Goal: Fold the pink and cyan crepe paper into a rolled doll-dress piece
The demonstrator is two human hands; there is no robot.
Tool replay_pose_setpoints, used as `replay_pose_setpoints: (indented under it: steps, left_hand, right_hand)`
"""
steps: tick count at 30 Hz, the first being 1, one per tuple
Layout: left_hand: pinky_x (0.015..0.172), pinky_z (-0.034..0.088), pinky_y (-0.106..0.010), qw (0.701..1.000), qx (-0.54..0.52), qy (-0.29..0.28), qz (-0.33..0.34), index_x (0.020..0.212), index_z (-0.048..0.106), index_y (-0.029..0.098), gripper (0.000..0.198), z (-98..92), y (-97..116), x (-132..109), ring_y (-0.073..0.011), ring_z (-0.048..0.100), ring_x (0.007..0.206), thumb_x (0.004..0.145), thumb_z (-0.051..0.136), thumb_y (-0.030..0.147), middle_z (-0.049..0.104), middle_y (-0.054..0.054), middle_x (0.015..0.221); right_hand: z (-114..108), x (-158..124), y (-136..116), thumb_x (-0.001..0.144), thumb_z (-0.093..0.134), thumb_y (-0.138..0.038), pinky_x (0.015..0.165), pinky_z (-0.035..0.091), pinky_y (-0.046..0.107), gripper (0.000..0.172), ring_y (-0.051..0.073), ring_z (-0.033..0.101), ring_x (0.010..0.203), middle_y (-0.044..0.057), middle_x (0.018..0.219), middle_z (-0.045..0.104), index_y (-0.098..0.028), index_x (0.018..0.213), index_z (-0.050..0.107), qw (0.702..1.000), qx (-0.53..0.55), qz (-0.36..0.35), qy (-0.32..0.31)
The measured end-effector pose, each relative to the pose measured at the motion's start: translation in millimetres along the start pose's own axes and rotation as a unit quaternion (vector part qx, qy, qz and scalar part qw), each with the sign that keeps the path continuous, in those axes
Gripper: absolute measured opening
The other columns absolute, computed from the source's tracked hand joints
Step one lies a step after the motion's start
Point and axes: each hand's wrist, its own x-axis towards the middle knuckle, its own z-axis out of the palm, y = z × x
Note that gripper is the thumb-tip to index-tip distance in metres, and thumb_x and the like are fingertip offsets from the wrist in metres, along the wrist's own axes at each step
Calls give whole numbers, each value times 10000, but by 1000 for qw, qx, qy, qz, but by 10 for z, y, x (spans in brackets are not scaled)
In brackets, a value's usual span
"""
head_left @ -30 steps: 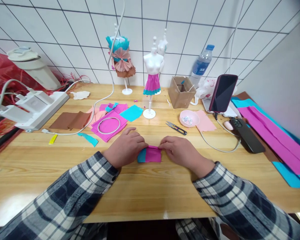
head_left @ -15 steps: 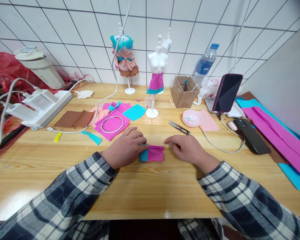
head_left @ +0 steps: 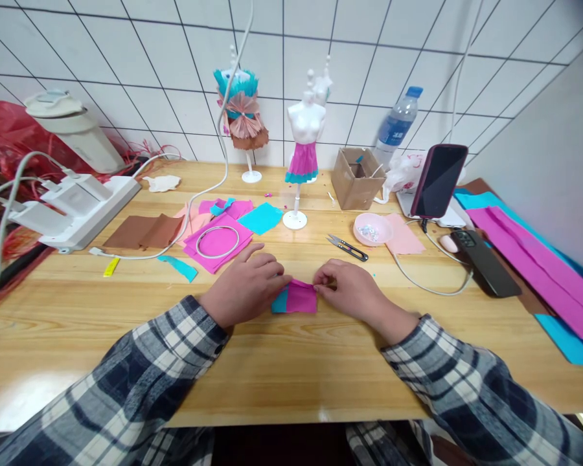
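Observation:
A small folded piece of crepe paper (head_left: 302, 300), teal at its left end and magenta over the rest, lies on the table in front of me. My left hand (head_left: 245, 285) is over its upper left corner, thumb and fingers closed on the teal end and partly hiding it. At the upper right corner my right hand (head_left: 350, 291) pinches the magenta edge between thumb and forefinger, its other fingers curled. A folded ridge runs along the top edge between both hands. Thread snips (head_left: 348, 248) lie just beyond my right hand.
Behind stand a mini mannequin (head_left: 306, 123) in a magenta skirt and a dressed one (head_left: 243, 110). A silver ring (head_left: 217, 242) rests on magenta paper at left. A pink bowl (head_left: 387, 228), cardboard box (head_left: 357, 188), phone (head_left: 486, 262) and power strip (head_left: 97, 210) surround the work area.
My right hand has moved left, from beside the paper onto its upper right corner, and now pinches the edge. My left hand has hardly moved.

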Motion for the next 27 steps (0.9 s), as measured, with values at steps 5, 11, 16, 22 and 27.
replay_pose_setpoints:
  steps: [5, 11, 16, 22, 27]
  left_hand:
    - [904, 461, -395, 981, -149, 49, -118, 1261, 591, 177, 450, 1, -18, -29, -234, 595, 1028, 916, 554, 463, 681, -102, 1124]
    - [908, 386, -411, 975, -170, 25, -139, 981, 723, 234, 221, 3, 18, -8, -198, 649, 913, 893, 609, 402, 741, -28, 928]
    - [965, 290, -473, 980, -127, 78, -132, 884, 739, 261, 194, -82, 74, -6, -172, 642, 840, 930, 558, 316, 741, -4, 848]
    - [967, 268, -475, 986, -44, 135, -92, 879, 735, 291, 150, -123, 98, -9, -174, 624, 858, 913, 590, 279, 735, 18, 834]
    - [794, 311, -395, 985, 15, 158, -74, 903, 733, 285, 114, -108, 113, -17, -177, 586, 798, 896, 620, 281, 723, 7, 809]
  right_hand:
    - [-35, -41, -17, 830, 617, -200, 695, 422, 274, 45, 163, 608, 839, 2, 866, 656, -223, 836, 655, 996, -13, -63, 69]
    - [-87, -132, -66, 897, 545, -218, 710, 441, 293, 97, 184, 621, 878, 35, 945, 685, -221, 869, 638, 976, -63, -149, 146]
    - [-95, -168, -96, 876, 584, -265, 796, 477, 317, 180, 209, 623, 980, 58, 1069, 690, -219, 1042, 637, 973, -39, -156, 164]
    - [-55, -153, -81, 923, 555, -279, 764, 464, 320, 152, 183, 626, 871, 20, 956, 708, -253, 942, 704, 969, -49, -162, 182]
    - [-41, -140, -72, 919, 575, -300, 731, 458, 312, 169, 183, 622, 874, 29, 1010, 714, -249, 1019, 701, 963, -59, -163, 204]
